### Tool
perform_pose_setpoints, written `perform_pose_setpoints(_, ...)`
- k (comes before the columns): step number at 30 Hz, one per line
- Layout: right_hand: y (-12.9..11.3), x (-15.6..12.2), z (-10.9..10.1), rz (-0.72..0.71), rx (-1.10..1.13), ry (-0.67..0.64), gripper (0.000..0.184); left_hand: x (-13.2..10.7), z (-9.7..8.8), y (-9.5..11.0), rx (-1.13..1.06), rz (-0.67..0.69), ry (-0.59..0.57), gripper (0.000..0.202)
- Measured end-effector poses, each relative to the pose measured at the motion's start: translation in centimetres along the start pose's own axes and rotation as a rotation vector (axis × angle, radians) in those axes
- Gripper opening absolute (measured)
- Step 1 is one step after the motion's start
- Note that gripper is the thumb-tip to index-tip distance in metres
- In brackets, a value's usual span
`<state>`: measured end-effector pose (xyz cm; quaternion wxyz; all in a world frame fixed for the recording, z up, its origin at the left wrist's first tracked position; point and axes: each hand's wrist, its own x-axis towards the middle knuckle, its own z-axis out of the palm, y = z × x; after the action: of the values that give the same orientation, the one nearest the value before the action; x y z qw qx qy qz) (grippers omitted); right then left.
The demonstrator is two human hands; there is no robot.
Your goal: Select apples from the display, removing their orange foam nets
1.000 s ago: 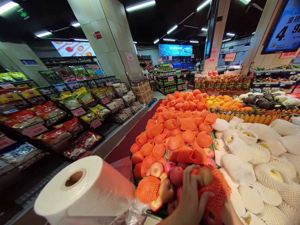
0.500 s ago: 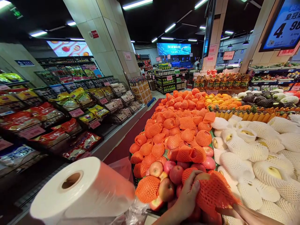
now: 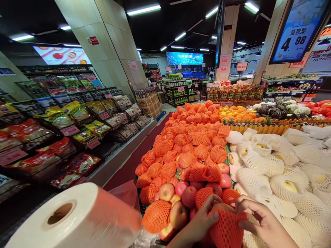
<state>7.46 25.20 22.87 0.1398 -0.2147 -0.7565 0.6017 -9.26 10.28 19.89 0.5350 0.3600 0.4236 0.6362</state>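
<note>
An apple partly sleeved in an orange foam net [image 3: 228, 227] is between my two hands, low in the head view. My left hand [image 3: 203, 220] grips its left side, thumb and fingers curled round the top of the fruit. On the other side my right hand [image 3: 254, 215] pinches the net's edge between thumb and fingers. The apple's bare top shows a little above the net; the rest of it is covered. Bare red apples [image 3: 189, 196] lie just beyond my left hand, and a netted apple [image 3: 156, 217] rests to its left.
A large roll of clear plastic bags [image 3: 85, 203] stands at the lower left. Pears in white foam nets [image 3: 274, 182] fill the right side. Behind my hands spreads a heap of orange-netted apples [image 3: 188, 137]. Shelves of packaged goods [image 3: 64, 127] line the left, across a red-floored aisle.
My right hand has moved up from below the net to its upper right edge. The net, earlier stretched out to the right, now sits upright around the apple. The view has turned slightly right.
</note>
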Motion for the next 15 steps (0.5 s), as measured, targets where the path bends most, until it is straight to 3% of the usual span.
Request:
perform_pose_setpoints(3,-0.1,-0.2,0.0,0.038,0.077,-0.068,0.037,0.0,-0.5,0.2,-0.02,-0.029,-0.09,0.081)
perform_pose_setpoints(6,-0.3,0.3,0.4,0.028,0.299,-0.169,0.038,-0.3,-0.6,0.7,-0.003,-0.093,-0.147,0.078)
perform_pose_setpoints(9,0.2,1.4,1.6,0.056,0.589,-0.106,0.044,-0.4,-0.7,0.6,-0.009,-0.116,-0.144,0.079)
perform_pose_setpoints(12,1.8,2.0,3.5,0.115,0.782,0.074,0.046,-0.3,-0.8,-0.2,0.026,-0.032,-0.025,0.074)
perform_pose_setpoints(15,4.7,1.8,5.6,0.069,0.742,0.133,0.042,-0.2,-0.7,-1.0,0.089,0.072,0.206,0.066)
